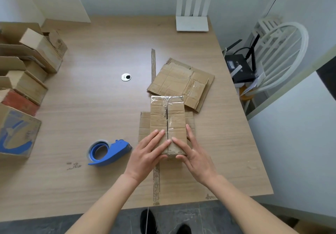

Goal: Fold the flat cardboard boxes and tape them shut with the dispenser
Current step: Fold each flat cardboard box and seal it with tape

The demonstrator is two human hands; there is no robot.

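A row of made boxes [27,74] sits far left on the table [91,106]. Next comes the blue dispenser [109,152], lying just left of the left hand [151,150], so that hand is nearer to it. Both hands lie flat with straight fingers, pressing the flaps of the box [168,117] shut. The right hand [190,152] is on the right flap. The box runs long, away from the person. Its seam looks partly taped, I think. Flat boxes [181,83] wait behind it.

blue tape dispenser [110,152], brown cardbd box [168,119]
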